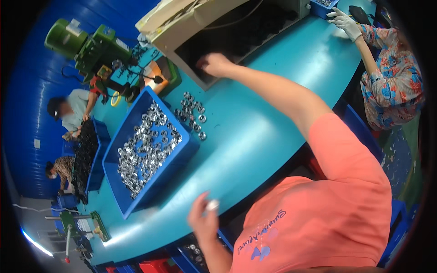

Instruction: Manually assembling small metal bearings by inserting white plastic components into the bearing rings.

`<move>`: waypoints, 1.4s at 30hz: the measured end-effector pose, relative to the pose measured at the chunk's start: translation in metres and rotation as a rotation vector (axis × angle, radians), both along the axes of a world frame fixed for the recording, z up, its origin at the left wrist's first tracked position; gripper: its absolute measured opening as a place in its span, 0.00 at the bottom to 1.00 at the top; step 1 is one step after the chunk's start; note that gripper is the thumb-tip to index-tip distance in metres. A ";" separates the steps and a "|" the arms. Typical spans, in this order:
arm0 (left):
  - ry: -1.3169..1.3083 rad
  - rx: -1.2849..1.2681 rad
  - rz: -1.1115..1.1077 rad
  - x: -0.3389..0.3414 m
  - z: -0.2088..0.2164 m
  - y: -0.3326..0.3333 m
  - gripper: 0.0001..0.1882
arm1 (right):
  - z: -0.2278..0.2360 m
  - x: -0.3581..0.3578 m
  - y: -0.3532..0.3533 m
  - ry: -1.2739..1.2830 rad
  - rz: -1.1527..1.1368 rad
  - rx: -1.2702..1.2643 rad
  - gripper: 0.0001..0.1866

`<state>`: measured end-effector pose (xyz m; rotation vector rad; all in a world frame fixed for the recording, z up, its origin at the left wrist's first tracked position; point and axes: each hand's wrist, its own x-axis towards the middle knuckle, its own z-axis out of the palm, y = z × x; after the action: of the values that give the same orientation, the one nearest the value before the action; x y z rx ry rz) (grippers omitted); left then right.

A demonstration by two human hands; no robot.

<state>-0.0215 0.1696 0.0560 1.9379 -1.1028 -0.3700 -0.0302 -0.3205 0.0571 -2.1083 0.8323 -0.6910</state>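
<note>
My right hand reaches over the near edge of a cream-coloured metal housing with a dark inside. Its fingertips are blurred and in shadow, so what they hold, if anything, cannot be made out. My left hand hovers above the table's near edge, fingers apart, a white wrap or cover on one fingertip. Beyond it stands a blue bin holding many shiny metal ring-like parts. Several more such loose parts lie on the teal table between bin and housing.
A green drill-press-like machine stands at the far left. Dark pieces lie inside the housing. One co-worker in white gloves sits at the upper right; others work at the left beside a bin of black parts. A hand-lever press stands lower left.
</note>
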 end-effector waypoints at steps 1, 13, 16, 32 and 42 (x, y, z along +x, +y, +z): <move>0.072 -0.017 -0.180 -0.005 -0.007 -0.052 0.17 | -0.009 0.011 -0.018 0.030 0.006 -0.040 0.20; 0.777 0.071 -0.481 -0.016 -0.055 -0.212 0.14 | -0.051 0.082 -0.113 0.211 -0.138 -0.878 0.16; 0.723 0.088 -0.537 -0.011 -0.059 -0.212 0.14 | -0.049 0.092 -0.129 0.161 -0.138 -0.864 0.17; 0.497 0.016 -0.592 -0.004 -0.048 -0.217 0.12 | -0.034 0.136 -0.143 0.114 -0.085 -0.836 0.19; 0.505 0.001 -0.644 -0.003 -0.044 -0.217 0.13 | -0.015 0.163 -0.163 0.111 -0.123 -0.759 0.20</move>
<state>-0.0240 -0.0474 0.0116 1.3268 -1.3397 -1.1362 0.1330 -0.4840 0.0418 -2.8023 0.8462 -1.0878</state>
